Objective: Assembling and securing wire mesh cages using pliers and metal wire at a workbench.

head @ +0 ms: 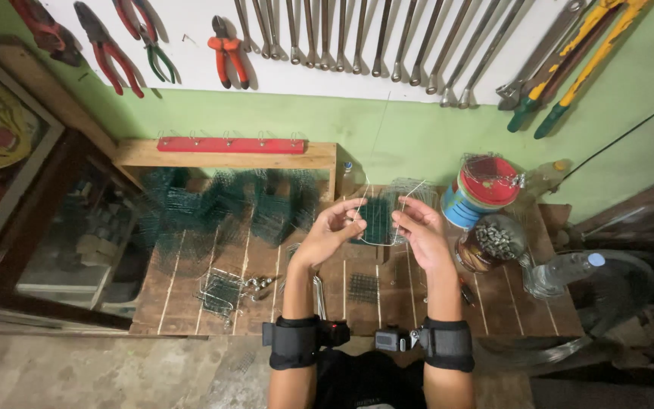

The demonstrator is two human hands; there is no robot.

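Observation:
Both hands are raised over the wooden workbench [191,299], holding between them a small frame of thin wire with dark green mesh [378,220]. My left hand [332,227] pinches its left edge with thumb and fingers. My right hand [416,226] grips its right edge. Loose wire ends stick up above the fingers. Each forearm wears a black strap carrying a small device.
A pile of dark green mesh pieces [221,208] lies at the back left of the bench, with a small wire basket [219,291] in front. A red-lidded tin [482,189], a jar of metal parts [493,242] and a plastic bottle [565,271] stand right. Pliers and wrenches hang on the wall.

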